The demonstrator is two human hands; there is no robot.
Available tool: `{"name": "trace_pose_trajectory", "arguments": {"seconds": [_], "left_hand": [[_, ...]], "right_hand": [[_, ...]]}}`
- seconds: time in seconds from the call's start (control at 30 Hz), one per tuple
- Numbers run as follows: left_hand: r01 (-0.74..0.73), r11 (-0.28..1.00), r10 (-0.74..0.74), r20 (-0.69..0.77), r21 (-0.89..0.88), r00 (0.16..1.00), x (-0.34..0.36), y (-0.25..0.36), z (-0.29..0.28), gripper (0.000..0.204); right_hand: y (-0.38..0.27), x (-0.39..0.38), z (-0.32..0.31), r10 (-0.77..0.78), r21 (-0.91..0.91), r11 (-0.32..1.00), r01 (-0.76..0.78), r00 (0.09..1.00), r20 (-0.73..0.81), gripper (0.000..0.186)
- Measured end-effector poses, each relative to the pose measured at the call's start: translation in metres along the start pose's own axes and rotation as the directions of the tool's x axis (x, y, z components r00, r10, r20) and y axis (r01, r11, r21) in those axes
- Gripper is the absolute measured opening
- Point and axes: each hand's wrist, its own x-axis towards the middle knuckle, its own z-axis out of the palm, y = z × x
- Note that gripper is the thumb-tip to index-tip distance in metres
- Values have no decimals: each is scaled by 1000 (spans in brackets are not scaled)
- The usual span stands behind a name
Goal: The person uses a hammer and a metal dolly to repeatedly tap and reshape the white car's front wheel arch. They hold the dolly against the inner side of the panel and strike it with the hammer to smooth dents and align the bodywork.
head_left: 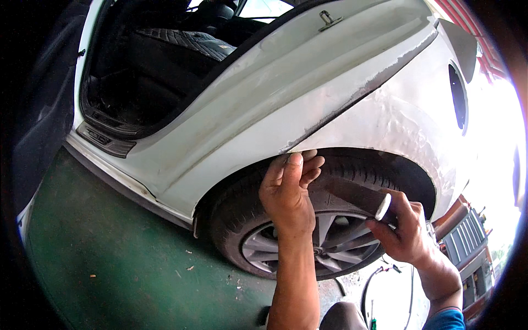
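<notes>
The left hand (pixel 289 190) reaches up to the rim of the wheel arch (pixel 352 151) of a white car (pixel 264 93), its fingers curled over the arch's edge at its front upper part and pressed against the metal, gripping nothing else. The right hand (pixel 401 228) is closed around a dark tool with a pale flat end (pixel 381 208) (what kind of tool cannot be made out), holding it in front of the tyre (pixel 236 203), below the arch and just beside the left hand. The body panel (pixel 396 121) above the arch is dull and sanded, with rippled patches and a bare grey streak running along its crease. Behind the hands sits the wheel with its silver spokes (pixel 330 242). The rear door opening (pixel 143 71) gapes toward the upper left, showing a dark interior and the sill. The car stands on a green floor (pixel 110 247), and dark cables (pixel 379 275) lie on the ground near the lower right edge.
</notes>
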Motion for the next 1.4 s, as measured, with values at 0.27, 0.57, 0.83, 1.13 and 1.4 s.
{"name": "trace_pose_trajectory", "arguments": {"seconds": [0.27,0.57,0.83,1.13,1.4], "left_hand": [[89,988,-85,36,-127,996,1,0,-4,57],[189,946,-195,4,-265,981,7,4,-9,74],[191,954,-189,29,-230,982,12,1,-16,84],[146,980,-146,8,-134,989,8,2,-13,85],[118,993,-119,51,13,992,2,0,16,65]], "right_hand": [[-4,23,19,-208,-74,975,208,978,14,39],[-11,53,40,-270,-154,948,277,961,65,33],[-10,51,43,-362,-158,918,364,931,38,34],[-1,52,35,-252,-173,946,275,957,145,37],[3,36,22,-142,-25,989,143,990,22,33]]}}
